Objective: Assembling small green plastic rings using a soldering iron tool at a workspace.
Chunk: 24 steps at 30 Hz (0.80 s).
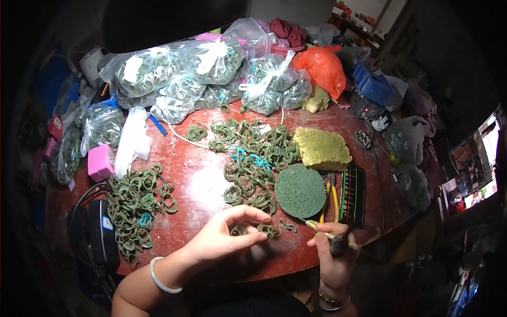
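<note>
My left hand (232, 230) is curved closed, thumb and fingertips pinching a small cluster of green rings (270, 231) just above the table's near edge. In my right hand (335, 256) is a pen-shaped tool (323, 227) with a pale metallic shaft and a dark part by the fingers. Its thin tip points up and left, at the lower edge of a round green textured disc (300, 191); I cannot tell whether they touch. A small green fragment (288, 226) lies between the hands. Beyond them spreads a pile of green rings (248, 182), with a few bright blue pieces among them.
Another heap of green rings (134, 206) lies left, beside a black box (103, 232) with cables. At right are a yellow sponge block (322, 148), yellow-handled pliers (335, 203) and a black tray (353, 195). Filled clear bags (148, 74) and a red bag (322, 68) line the back.
</note>
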Motion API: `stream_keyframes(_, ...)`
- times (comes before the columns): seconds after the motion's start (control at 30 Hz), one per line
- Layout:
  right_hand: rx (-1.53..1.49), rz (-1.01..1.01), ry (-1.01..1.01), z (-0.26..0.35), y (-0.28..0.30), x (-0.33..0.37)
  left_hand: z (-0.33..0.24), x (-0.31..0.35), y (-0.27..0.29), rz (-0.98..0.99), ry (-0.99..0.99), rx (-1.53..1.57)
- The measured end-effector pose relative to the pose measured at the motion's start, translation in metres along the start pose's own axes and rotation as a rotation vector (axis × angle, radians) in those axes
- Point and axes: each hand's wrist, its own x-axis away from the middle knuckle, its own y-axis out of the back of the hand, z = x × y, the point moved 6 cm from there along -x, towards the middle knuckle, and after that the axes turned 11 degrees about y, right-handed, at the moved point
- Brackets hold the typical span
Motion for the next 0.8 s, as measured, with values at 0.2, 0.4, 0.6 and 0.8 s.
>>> stream_keyframes(0.2, 0.293, 0.084, 0.072, -0.014, 0.019, 0.013, 0.005, -0.004, -0.001, -0.022, 0.081, -0.037)
stream_keyframes(0.4, 0.265, 0.157, 0.247, 0.001, -0.005, -0.017, 0.007, -0.001, -0.002, 0.170, 0.197, 0.384)
stream_keyframes(0.6, 0.308, 0.378, 0.309, -0.006, -0.057, -0.061, 0.007, -0.001, -0.002, 0.130, 0.252, 0.232)
stream_keyframes(0.8, 0.458, 0.486, 0.404, -0.012, -0.077, -0.066, 0.014, -0.002, -0.008, 0.119, 0.272, 0.241)
